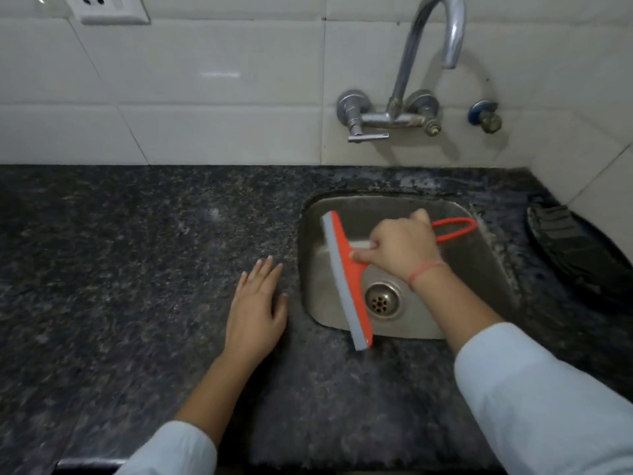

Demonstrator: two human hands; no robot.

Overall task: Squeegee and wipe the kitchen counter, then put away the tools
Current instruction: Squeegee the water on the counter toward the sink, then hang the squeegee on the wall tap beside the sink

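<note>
My right hand (400, 248) curls its fingers (363, 257) round the handle of the light, stiff, maybe slippery squeegee (349, 286), left hand (257, 306) flat on the worktop (137, 269).

Left hand (258, 303): palm down, fingers straight and slightly spread, lying flat on the counter (137, 269); thumb held out to the right side. Left forearm (219, 389) bare, running back to a pale sleeve (171, 450) pushed up toward the elbow. Right hand (399, 248): back of hand uppermost, fingers curled round the handle of the orange squeegee (347, 275), thumb extended along it toward the blade; the fingertips are hidden beneath, so the grip's closure is probably full. Right wrist bears a red thread (426, 270). Right forearm (445, 303) reaches forward and leftward from a pale sleeve (548, 406).
</note>
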